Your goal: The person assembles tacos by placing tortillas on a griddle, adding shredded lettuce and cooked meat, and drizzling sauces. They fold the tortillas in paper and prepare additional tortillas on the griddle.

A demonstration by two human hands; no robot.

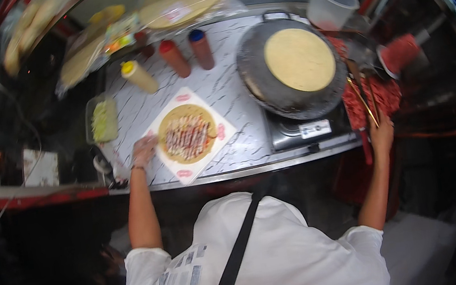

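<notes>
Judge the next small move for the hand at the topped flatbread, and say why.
Probably fold the near edge over: the left hand already touches the rim of the topped flatbread, which lies flat and open on the paper sheet, while the right hand holds tongs.

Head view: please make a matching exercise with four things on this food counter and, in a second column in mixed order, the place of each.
Things:
1. plain round yellow flatbread
2. topped round flatbread with sauce stripes
3. left hand
4. right hand

Places:
A. on the white square paper sheet
B. holding thin wooden tongs over the red minced meat
C. in the round dark pan
D. at the paper sheet's left edge

Pairs: 1-C, 2-A, 3-D, 4-B
</notes>
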